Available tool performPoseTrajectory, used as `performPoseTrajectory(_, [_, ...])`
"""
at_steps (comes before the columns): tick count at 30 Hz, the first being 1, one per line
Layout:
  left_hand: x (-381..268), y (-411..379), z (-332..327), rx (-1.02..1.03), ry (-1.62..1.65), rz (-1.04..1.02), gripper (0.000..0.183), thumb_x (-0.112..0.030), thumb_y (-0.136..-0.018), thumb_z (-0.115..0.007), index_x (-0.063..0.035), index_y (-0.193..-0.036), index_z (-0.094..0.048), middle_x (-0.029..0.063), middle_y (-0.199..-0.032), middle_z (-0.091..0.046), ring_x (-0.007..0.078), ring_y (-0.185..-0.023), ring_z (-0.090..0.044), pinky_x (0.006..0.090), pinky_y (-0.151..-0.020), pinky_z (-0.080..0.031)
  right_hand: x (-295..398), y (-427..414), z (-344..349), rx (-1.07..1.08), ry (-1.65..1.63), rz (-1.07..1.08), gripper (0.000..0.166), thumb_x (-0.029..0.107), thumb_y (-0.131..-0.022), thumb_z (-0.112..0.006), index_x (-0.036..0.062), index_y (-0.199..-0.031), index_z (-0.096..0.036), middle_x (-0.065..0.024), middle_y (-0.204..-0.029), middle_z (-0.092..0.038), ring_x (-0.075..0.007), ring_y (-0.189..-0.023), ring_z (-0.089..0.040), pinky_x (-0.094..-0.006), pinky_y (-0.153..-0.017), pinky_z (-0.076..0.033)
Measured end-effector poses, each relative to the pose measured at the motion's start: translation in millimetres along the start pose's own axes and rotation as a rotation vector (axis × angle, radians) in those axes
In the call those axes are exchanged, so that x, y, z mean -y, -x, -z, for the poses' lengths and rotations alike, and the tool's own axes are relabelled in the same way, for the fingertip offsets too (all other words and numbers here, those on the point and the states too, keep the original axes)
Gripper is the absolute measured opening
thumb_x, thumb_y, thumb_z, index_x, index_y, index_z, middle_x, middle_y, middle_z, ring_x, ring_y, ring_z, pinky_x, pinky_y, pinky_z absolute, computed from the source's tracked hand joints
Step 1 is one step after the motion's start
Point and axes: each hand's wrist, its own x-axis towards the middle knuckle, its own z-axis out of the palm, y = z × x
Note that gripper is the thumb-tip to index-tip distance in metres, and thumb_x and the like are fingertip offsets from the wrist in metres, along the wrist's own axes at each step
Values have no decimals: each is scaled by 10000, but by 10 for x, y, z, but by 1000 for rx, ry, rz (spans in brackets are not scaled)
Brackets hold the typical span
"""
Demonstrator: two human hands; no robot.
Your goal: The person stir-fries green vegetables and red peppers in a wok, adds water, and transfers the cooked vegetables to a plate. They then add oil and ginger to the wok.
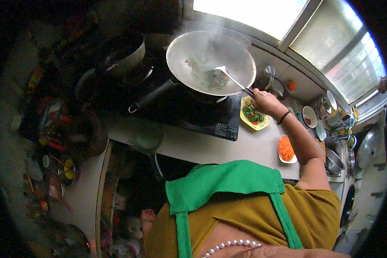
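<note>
My right hand grips the dark handle of a metal wok spatula. The spatula's blade rests among cooked greens with red bits, inside a large steaming wok. The wok sits on a black hob, its long handle pointing toward the lower left. Just below my right hand, a yellow dish holds cut green and red vegetables. My left hand hangs low at my side, away from the counter; it is small and dim, so its finger position is unclear.
A second pan stands on the hob's left. Shredded carrot fills a white dish on the right counter. Beyond are a bowl, a metal basin and a window. A small pan overhangs the counter's front edge.
</note>
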Motion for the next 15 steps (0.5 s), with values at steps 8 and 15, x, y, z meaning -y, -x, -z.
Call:
performPoseTrajectory(8, [408,-20,-291,-120,-28,-16,297,-205,-823,-350,-140,-533,-356,28,-537,-311,200,-511,-303,322,-358,-301,-621,234,851,-427,477,150,275,140,-749,-523,103,-1022,-527,-101,-732,-562,-240,-655,-586,-347,-548,-470])
performPoseTrajectory(15, [667,37,-531,-484,-79,-54,290,-276,-811,-386,-140,-556,-376,24,-553,-353,198,-538,-374,323,-375,-320,-618,-311,931,-412,623,312,307,61,-752,-463,77,-1054,-516,-111,-688,-529,-238,-649,-578,-355,-550,-458])
